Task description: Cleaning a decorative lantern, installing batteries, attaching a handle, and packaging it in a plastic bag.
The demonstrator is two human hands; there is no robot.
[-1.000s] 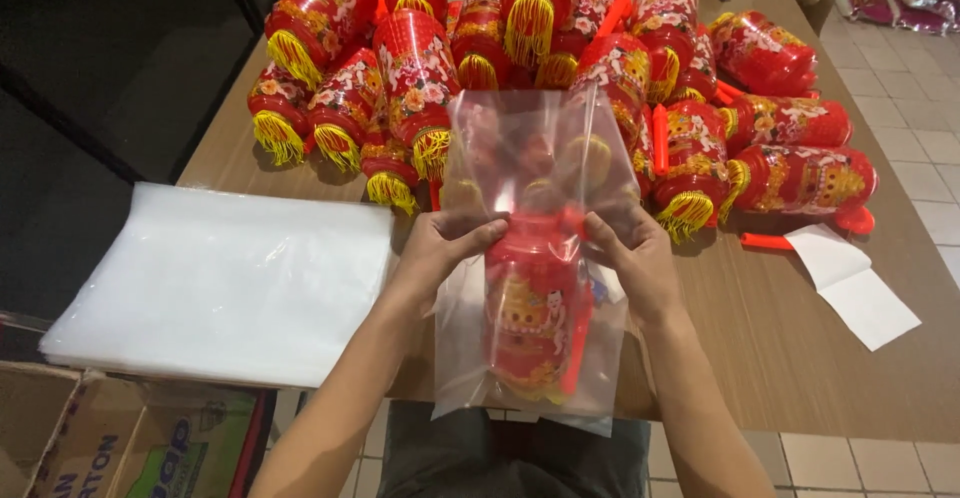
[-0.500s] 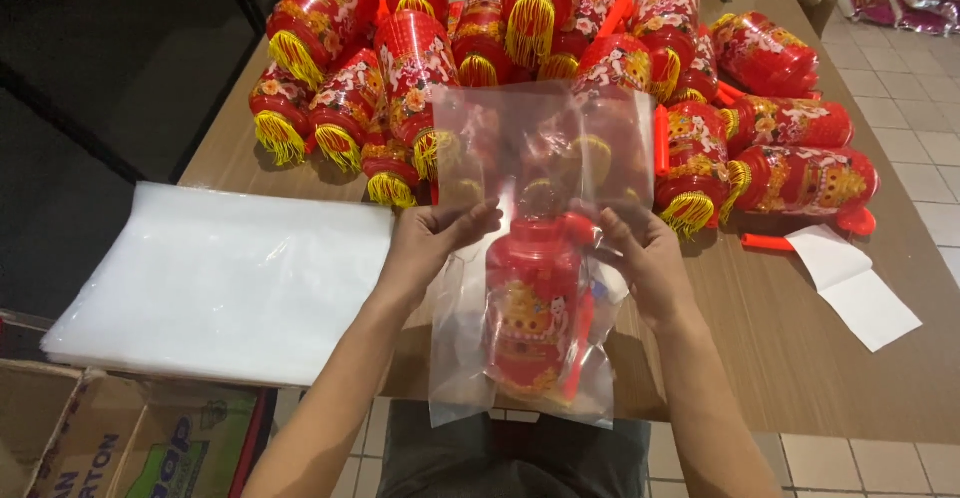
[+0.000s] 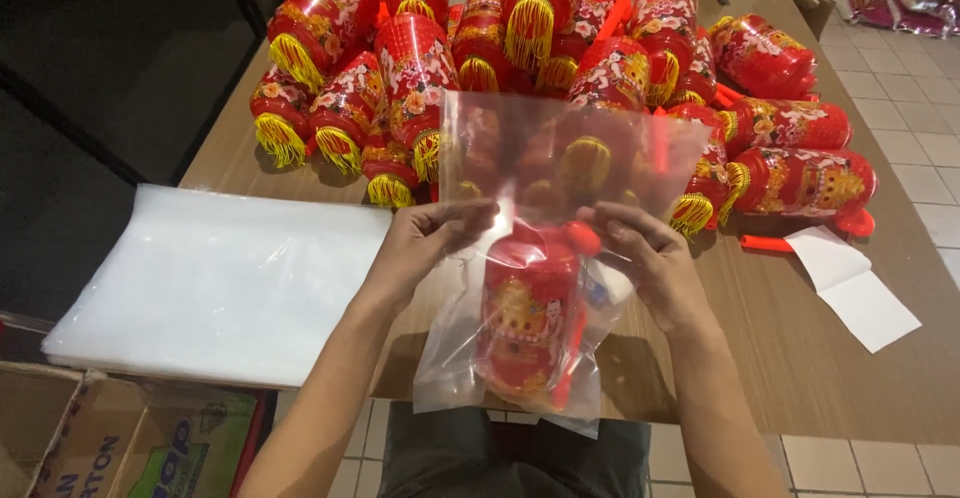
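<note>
Both hands held a clear plastic bag (image 3: 560, 258) upright above the wooden table's (image 3: 800, 358) near edge. A red lantern (image 3: 528, 318) sat inside its lower half. The left hand (image 3: 425, 243) had its fingers clamped on the bag at mid-height; the right hand (image 3: 645, 258) pinched it likewise. For a clean result, the grip probably needed to stay level and the film taut. A stack of clear bags (image 3: 220, 278) lay left, a white paper slip (image 3: 850, 283) right, and cardboard boxes (image 3: 110, 448) stood below.
</note>
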